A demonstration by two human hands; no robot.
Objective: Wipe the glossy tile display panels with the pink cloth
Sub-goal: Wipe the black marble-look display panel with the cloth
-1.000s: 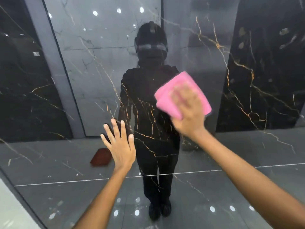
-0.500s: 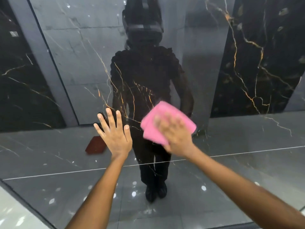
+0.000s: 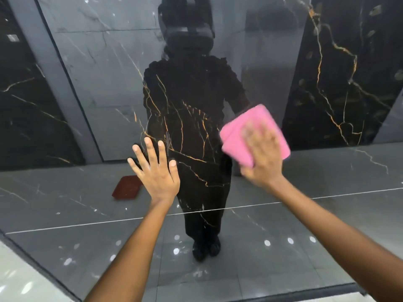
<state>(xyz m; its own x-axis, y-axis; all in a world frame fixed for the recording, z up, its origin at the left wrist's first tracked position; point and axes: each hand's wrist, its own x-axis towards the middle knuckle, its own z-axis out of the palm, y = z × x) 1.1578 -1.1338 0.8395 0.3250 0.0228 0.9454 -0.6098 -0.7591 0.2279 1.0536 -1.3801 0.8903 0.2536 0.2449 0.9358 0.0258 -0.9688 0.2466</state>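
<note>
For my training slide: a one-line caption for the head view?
Right hand presses pink cloth on glossy tile panel; left hand braces flat beside it.

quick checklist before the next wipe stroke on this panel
1. Cloth under right hand: ok, fingers flat on it.
2. Cloth folded into a pad: ok.
3. Left hand out of the wiping path: ok, spread on the panel left of the cloth.
4. Cloth flat against the panel: cannot tell, blurred.
5. Panel already clean: cannot tell, reflections hide smears.
</note>
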